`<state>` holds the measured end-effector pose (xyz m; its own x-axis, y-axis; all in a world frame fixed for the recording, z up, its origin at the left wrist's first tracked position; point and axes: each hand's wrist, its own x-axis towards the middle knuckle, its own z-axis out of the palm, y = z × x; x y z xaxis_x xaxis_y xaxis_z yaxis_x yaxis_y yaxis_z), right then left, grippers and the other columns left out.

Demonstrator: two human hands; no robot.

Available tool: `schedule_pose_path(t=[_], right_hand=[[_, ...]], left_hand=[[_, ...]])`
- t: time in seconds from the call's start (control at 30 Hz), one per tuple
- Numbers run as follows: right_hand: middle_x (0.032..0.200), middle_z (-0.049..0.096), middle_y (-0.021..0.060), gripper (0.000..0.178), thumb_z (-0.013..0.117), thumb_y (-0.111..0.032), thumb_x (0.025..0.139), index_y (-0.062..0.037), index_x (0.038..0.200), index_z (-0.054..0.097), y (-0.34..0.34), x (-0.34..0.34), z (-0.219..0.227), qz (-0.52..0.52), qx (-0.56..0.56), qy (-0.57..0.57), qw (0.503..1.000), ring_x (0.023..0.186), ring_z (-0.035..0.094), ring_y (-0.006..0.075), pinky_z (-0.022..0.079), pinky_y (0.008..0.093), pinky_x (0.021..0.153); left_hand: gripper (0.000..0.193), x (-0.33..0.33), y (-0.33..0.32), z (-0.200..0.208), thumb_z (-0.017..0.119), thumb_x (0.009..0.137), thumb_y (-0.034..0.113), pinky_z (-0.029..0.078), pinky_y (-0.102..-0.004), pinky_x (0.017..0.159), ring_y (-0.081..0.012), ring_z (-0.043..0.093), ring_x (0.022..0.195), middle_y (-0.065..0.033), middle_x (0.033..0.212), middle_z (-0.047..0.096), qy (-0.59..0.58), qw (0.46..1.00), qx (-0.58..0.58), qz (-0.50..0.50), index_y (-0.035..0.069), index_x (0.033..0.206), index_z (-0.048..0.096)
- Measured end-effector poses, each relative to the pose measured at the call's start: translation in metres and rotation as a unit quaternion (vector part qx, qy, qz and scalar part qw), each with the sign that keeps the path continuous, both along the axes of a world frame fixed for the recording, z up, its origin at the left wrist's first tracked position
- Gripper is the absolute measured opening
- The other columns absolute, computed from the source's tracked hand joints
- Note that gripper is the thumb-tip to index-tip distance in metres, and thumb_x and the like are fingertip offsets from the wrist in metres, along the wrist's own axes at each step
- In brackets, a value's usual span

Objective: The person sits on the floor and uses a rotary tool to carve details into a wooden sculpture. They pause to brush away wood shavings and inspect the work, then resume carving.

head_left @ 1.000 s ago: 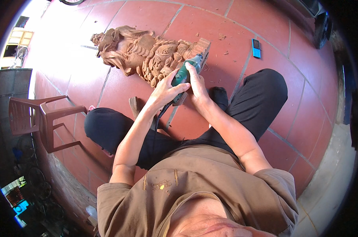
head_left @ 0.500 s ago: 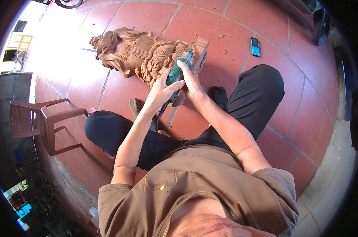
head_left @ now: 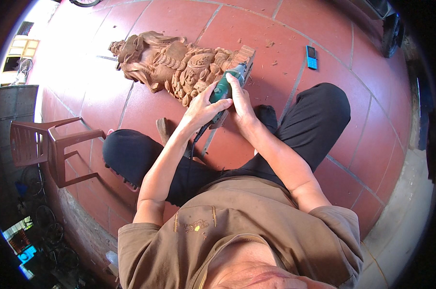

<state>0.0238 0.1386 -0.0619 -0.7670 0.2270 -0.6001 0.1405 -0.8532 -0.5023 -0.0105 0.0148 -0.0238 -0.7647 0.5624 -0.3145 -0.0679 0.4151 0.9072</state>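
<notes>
Left grip point(head_left: 202, 110) and right grip point(head_left: 240, 98) clasp the tool point(head_left: 221, 91); just ahead lies the carving's point(head_left: 182, 65) base edge, with floor point(head_left: 278, 79) stretching rightward to the phone point(head_left: 312, 58).

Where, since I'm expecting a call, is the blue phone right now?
In the head view, the blue phone lies on the red tiled floor at upper right, beyond the person's right knee.
</notes>
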Motion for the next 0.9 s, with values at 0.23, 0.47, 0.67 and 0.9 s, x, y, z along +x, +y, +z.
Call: schedule_pose_path(t=[0.23, 0.47, 0.67, 0.9], right_hand=[[0.091, 0.060, 0.0061, 0.038, 0.071, -0.032, 0.082, -0.0021, 0.102, 0.058, -0.003, -0.005, -0.002, -0.011, 0.007, 0.016, 1.000, 0.075, 0.061, 0.0160, 0.053, 0.0314, 0.065], [0.091, 0.060, 0.0057, 0.038, 0.071, -0.032, 0.081, -0.0025, 0.101, 0.059, -0.007, -0.012, -0.003, -0.007, 0.006, 0.024, 1.000, 0.075, 0.060, 0.0161, 0.052, 0.0312, 0.065], [0.090, 0.060, 0.0056, 0.037, 0.070, -0.033, 0.082, -0.0023, 0.101, 0.059, -0.008, -0.015, -0.005, 0.000, 0.004, 0.025, 1.000, 0.074, 0.060, 0.0166, 0.052, 0.0314, 0.065], [0.090, 0.060, 0.0056, 0.039, 0.070, -0.034, 0.082, -0.0023, 0.101, 0.059, -0.002, -0.003, -0.002, 0.001, 0.009, 0.003, 1.000, 0.074, 0.060, 0.0170, 0.052, 0.0319, 0.066]], left_hand=[[0.068, -0.001, -0.001, -0.005, 0.072, 0.079, 0.025, 0.044, -0.0307, 0.091, -0.0175, 0.056, 0.103, -0.0147, 0.114, 0.059, 0.014, 1.000, 0.020, 0.013, -0.003, 0.134, 0.044], [0.065, -0.003, -0.004, -0.007, 0.069, 0.082, 0.021, 0.044, -0.0296, 0.090, -0.0166, 0.055, 0.103, -0.0134, 0.116, 0.058, 0.009, 0.999, 0.039, 0.015, -0.004, 0.135, 0.041], [0.063, -0.003, -0.005, -0.004, 0.069, 0.083, 0.020, 0.044, -0.0293, 0.091, -0.0162, 0.055, 0.104, -0.0126, 0.116, 0.058, 0.006, 0.999, 0.036, 0.018, -0.002, 0.136, 0.042], [0.067, -0.001, 0.000, -0.004, 0.071, 0.080, 0.023, 0.044, -0.0300, 0.090, -0.0159, 0.055, 0.103, -0.0133, 0.115, 0.059, 0.004, 1.000, 0.014, 0.004, -0.001, 0.135, 0.043]])
